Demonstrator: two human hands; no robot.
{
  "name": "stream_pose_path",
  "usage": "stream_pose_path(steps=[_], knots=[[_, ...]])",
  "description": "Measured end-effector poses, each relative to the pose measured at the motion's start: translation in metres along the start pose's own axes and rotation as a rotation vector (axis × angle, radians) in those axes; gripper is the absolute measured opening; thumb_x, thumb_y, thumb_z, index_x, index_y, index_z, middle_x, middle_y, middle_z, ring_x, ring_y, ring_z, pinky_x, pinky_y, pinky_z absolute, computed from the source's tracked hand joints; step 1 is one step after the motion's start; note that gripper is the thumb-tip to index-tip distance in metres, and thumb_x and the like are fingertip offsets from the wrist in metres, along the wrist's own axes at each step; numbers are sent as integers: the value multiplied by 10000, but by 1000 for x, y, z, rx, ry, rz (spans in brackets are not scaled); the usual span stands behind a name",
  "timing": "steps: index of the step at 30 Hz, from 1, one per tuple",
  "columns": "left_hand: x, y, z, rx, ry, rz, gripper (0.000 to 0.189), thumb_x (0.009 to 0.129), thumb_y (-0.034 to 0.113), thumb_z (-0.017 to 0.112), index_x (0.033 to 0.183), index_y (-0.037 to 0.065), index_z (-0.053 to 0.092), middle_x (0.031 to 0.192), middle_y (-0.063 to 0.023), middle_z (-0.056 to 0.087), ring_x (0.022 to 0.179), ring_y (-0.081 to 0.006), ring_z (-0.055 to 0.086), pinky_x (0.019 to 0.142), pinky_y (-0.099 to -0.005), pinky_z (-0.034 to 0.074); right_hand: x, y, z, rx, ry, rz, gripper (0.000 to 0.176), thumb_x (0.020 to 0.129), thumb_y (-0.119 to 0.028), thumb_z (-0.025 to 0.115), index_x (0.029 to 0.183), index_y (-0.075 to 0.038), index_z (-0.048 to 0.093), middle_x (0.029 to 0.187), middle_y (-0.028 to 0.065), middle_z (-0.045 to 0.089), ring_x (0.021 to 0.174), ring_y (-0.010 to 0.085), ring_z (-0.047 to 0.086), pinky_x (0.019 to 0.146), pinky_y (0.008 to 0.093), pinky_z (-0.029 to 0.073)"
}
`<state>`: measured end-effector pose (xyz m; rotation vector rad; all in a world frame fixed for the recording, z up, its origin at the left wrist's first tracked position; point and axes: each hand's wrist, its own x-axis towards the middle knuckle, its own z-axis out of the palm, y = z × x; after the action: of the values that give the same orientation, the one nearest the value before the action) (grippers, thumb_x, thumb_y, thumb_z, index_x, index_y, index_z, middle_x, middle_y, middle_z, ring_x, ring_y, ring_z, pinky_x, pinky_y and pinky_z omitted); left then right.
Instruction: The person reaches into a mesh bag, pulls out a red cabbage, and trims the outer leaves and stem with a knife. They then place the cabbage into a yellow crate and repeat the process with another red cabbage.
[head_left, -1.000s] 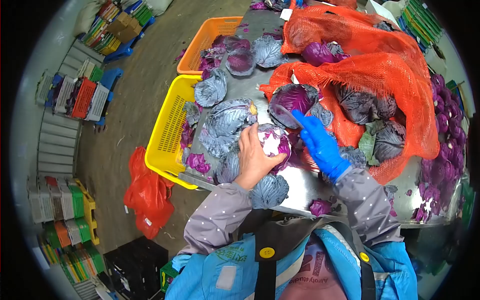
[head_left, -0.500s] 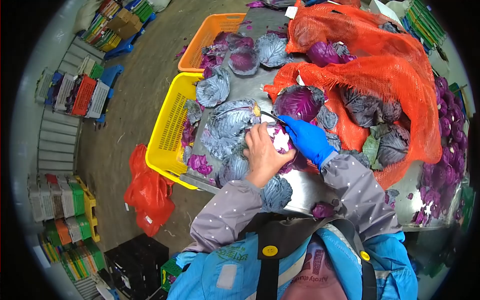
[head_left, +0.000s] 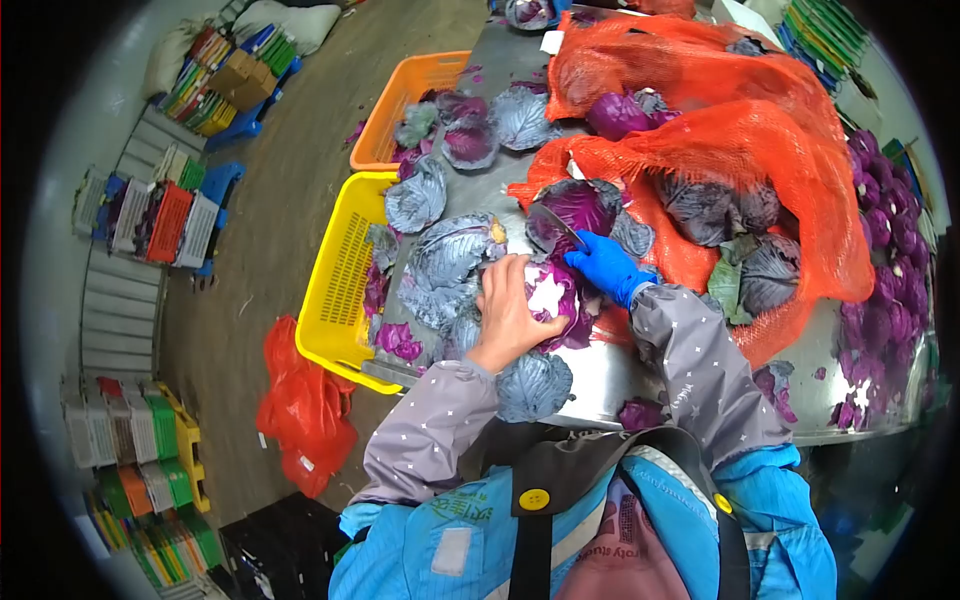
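My bare left hand point(head_left: 511, 318) grips the near-left side of a red cabbage point(head_left: 562, 290), its white cut stem end facing up. In a blue glove, my right hand point(head_left: 607, 266) is closed round a knife point(head_left: 556, 224). The blade points up and left, apart from the cabbage and over a loose purple leaf point(head_left: 582, 212). The knife's handle is hidden in the glove. Left of the held cabbage lie large grey-purple outer leaves point(head_left: 445, 262), and another leafy piece point(head_left: 536, 386) rests near the table's front edge.
A yellow crate point(head_left: 335, 275) and an orange crate point(head_left: 400, 95) flank the metal table point(head_left: 600, 385). Red mesh sacks point(head_left: 770, 150) with cabbages inside spread over its right half. Trimmed purple cabbages point(head_left: 890, 250) are piled at far right. A red sack point(head_left: 308, 420) lies on the floor.
My right hand has drawn the knife away from the cabbage's stem end, and the blade has swung upward. My left hand still holds the cabbage. The whole view has shifted slightly.
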<state>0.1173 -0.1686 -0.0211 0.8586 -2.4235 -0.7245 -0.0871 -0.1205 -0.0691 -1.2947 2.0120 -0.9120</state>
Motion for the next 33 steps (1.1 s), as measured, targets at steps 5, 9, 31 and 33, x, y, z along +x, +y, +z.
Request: stream_pose_path(steps=[5,9,31,33], knots=[[-27,-11,-11,-62,-153,277,932,532,289,821,1301,32,361,1277,-224,358,1239,-413,335,1051,-462,304,-48,34,3,171,79,186,371,833,-250,587,1109,-2,573,915,203,641,855,314,637,757,400,483],[-29,-2,-4,-170,-8,-13,1004,569,298,834,1353,8,279,1318,-257,287,1244,-425,317,1049,-467,299,-79,0,3,560,97,381,336,846,-229,602,1091,-1,571,893,159,637,785,228,618,719,360,471],[-7,25,25,-22,3,-144,957,548,325,828,1287,-36,339,1240,-206,368,1156,-411,346,983,-495,324,-27,-37,-38,-304,-31,39,449,903,-141,481,1344,-212,439,1053,190,595,854,331,628,692,392,513],[-16,27,25,63,7,24,962,535,311,829,1303,-12,348,1261,-195,365,1160,-411,346,978,-502,332,-10,0,-36,-280,78,-180,400,889,-197,542,1278,-131,475,925,207,626,819,327,631,686,399,507]])
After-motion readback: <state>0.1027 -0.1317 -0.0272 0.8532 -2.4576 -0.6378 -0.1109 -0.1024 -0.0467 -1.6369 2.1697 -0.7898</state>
